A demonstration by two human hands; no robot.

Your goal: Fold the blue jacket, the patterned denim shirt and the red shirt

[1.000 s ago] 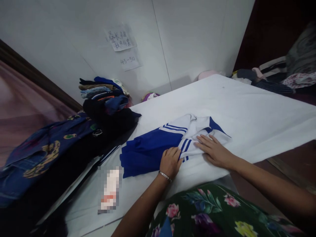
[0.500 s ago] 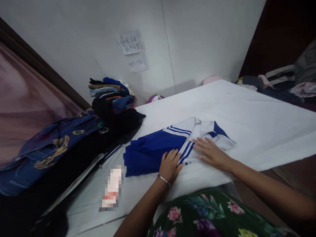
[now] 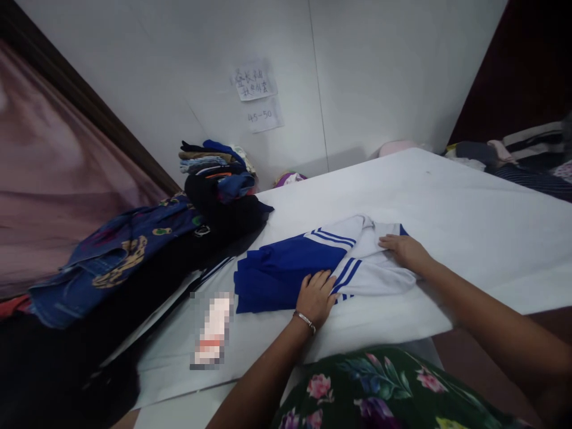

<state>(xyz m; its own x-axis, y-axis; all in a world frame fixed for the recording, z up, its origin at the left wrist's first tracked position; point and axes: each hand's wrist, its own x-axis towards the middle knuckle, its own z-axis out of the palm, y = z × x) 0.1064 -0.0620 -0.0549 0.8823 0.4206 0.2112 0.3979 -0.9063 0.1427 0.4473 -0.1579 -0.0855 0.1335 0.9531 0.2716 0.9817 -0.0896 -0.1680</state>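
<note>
A blue and white jacket (image 3: 286,268) with striped bands lies partly folded on a white-covered table (image 3: 482,238). My left hand (image 3: 316,295), a bracelet at its wrist, rests open and flat on the jacket's near edge, where blue meets the striped white. Farther right, my right hand (image 3: 406,251) lies over the white part, fingers stretched out to the left with the palm down. A small blue tip of cloth shows just behind its knuckles. The thumb of my right hand is hidden.
A heap of dark and denim clothes (image 3: 214,238) covers the table's left side, with a folded stack (image 3: 214,161) behind it. More clothes (image 3: 527,155) lie beyond the far right edge. Paper notes (image 3: 257,80) hang on the wall. A blurred-out patch (image 3: 212,328) sits front left.
My right hand has moved right and away from me, from the striped band to the white end. The blue corner there is now mostly out of sight. My left hand stays on the jacket.
</note>
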